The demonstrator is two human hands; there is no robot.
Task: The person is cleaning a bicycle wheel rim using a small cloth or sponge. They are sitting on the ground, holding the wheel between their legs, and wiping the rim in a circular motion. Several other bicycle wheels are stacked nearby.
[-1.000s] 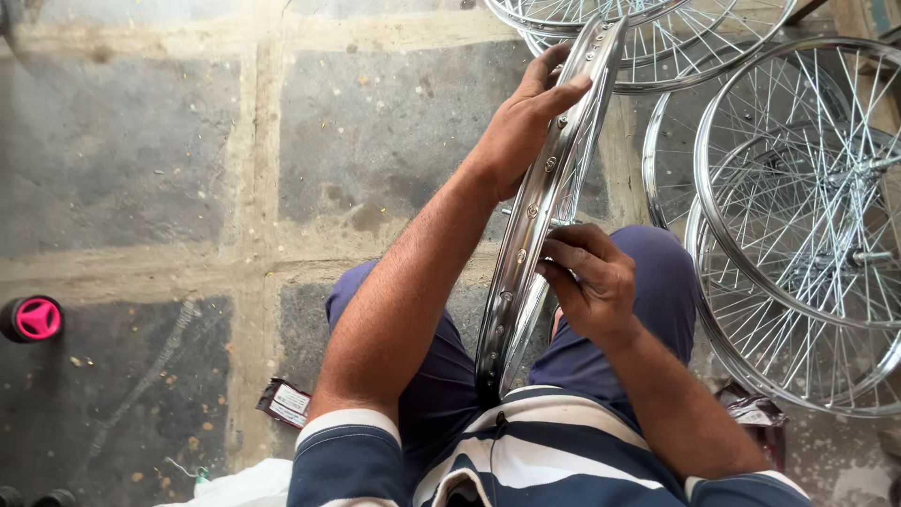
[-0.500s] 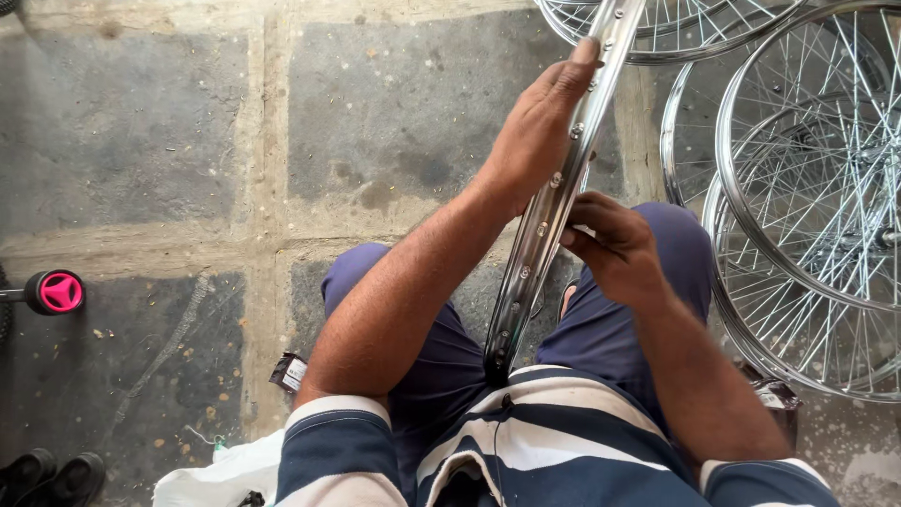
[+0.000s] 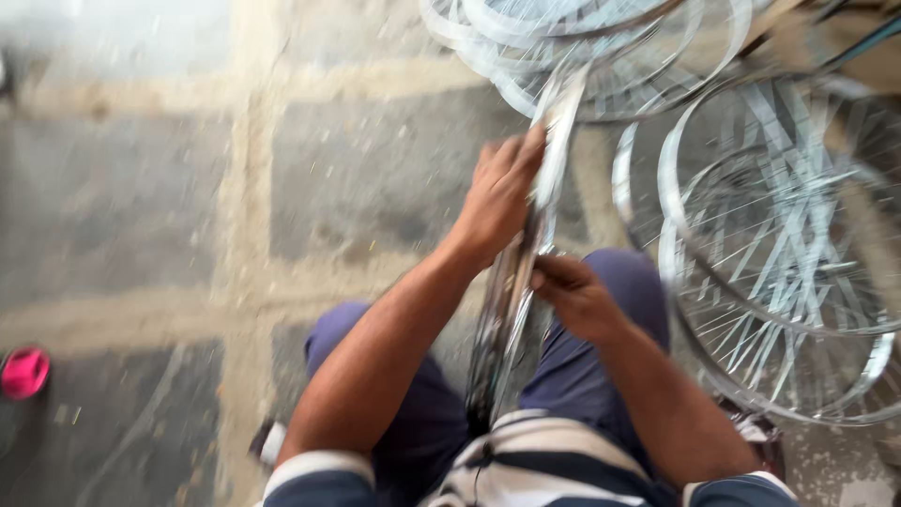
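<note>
1. We see a bare rim (image 3: 511, 291) standing on edge between the knees, running from lap to far stack.
2. Left hand (image 3: 502, 192) grips its far part; right hand (image 3: 574, 296) pinches its near side.
3. Spoked wheels (image 3: 779, 244) lie right and far; pink object (image 3: 23, 371) near left on the floor (image 3: 141, 216).
4. Frame blurred.

Wheel rim (image 3: 526, 272) upright between the knees.
Left hand (image 3: 497, 202) grips its upper edge, right hand (image 3: 577, 299) lower; spoked wheels (image 3: 779, 253) lie right.
</note>
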